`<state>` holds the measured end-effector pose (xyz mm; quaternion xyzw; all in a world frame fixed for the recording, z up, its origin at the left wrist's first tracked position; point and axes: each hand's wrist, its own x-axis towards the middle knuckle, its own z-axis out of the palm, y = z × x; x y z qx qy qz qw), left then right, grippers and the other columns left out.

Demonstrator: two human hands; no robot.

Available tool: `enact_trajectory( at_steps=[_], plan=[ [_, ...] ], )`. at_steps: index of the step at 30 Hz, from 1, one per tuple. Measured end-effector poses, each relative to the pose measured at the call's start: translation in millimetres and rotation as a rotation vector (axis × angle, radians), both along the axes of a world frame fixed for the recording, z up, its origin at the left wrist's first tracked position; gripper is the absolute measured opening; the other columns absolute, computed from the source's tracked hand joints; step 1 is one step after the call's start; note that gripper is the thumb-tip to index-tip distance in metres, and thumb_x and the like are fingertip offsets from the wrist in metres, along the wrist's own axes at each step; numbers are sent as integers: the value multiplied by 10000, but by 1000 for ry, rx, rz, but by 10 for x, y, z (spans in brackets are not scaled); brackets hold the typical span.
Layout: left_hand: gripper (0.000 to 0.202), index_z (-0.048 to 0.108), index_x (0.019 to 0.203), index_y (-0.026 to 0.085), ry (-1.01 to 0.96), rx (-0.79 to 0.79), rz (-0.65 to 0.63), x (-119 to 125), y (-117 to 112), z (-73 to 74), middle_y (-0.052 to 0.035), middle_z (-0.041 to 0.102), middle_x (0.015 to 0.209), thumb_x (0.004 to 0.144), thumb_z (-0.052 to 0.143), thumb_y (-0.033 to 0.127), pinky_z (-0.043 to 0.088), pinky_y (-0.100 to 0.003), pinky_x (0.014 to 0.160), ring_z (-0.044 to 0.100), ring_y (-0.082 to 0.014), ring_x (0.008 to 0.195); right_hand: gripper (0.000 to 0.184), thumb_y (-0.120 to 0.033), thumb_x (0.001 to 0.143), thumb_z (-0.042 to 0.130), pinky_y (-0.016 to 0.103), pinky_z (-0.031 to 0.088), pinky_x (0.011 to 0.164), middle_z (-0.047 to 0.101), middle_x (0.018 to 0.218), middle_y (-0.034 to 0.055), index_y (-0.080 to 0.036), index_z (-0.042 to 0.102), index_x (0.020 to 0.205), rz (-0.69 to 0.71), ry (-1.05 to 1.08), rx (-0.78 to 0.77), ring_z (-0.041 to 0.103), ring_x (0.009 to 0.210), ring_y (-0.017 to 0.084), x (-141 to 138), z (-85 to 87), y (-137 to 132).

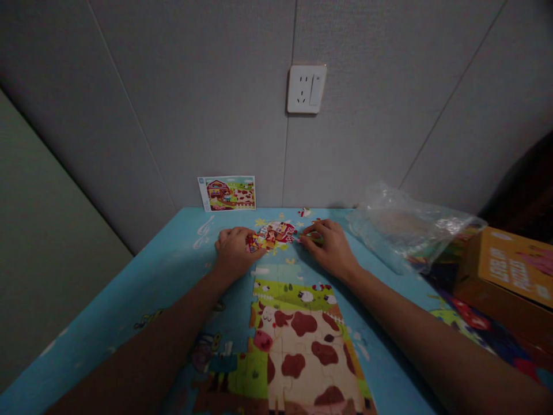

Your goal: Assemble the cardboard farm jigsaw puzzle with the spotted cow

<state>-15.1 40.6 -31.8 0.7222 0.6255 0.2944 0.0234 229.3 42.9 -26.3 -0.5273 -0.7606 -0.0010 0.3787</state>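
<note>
A partly built farm jigsaw [298,340] with a spotted cow lies on the blue table [173,271] in front of me. At its far end sits a cluster of joined red barn pieces [274,235]. My left hand [233,251] rests on the table with its fingertips pressing the left side of that cluster. My right hand [328,245] lies at the cluster's right side, fingers curled and pinching a small piece [311,236] against the table. A loose piece [305,212] lies just beyond.
A reference picture card [227,193] leans against the grey wall, below a white socket [306,89]. A crumpled clear plastic bag [406,227] lies at the right, beside an orange puzzle box [510,276]. The table's left edge drops off near the wall.
</note>
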Motion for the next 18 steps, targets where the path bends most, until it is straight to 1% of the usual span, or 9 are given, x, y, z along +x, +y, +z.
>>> enact_trajectory(
  at_steps=[4,7,9,12,15,18],
  plan=[
    [389,651,1047,206,-21,80,-47,26,-11,21,-87,685,1063,703,732,366,397,-479,921,501,-328,1070,207,-341,860,580,441,411,886,634,918,116,-177,699,902,88,-40,-5,562,931,257,-49,33,-37],
    [376,619,1084,210,-111,99,-88,46,-3,31,-60,706,911,731,712,296,416,-440,914,557,-280,1010,220,-327,871,573,432,416,882,658,939,106,-188,694,992,139,-56,-27,568,927,251,-74,54,-68],
    [313,604,1074,206,-191,91,-133,52,12,25,-32,702,814,773,667,267,441,-398,878,602,-234,913,285,-336,879,573,436,408,911,669,1045,102,-204,665,1115,185,-89,-56,562,983,254,-86,61,-93],
    [209,600,989,200,-320,77,-187,54,26,21,-2,690,735,805,628,296,469,-341,794,628,-188,774,404,-389,896,557,450,388,962,632,1228,95,-227,594,1264,271,-157,-91,528,1096,267,-102,61,-122],
    [150,585,879,195,-438,64,-195,66,4,61,24,657,630,802,613,320,474,-302,713,621,-163,656,446,-420,902,548,460,381,982,613,1282,90,-231,565,1305,329,-178,-94,513,1138,271,-113,65,-135],
    [144,566,850,189,-560,56,-183,89,-46,130,22,666,626,795,604,316,477,-281,665,626,-153,616,405,-396,902,549,462,390,980,622,1273,85,-238,580,1273,353,-134,-85,528,1135,269,-117,84,-149]
  ],
)
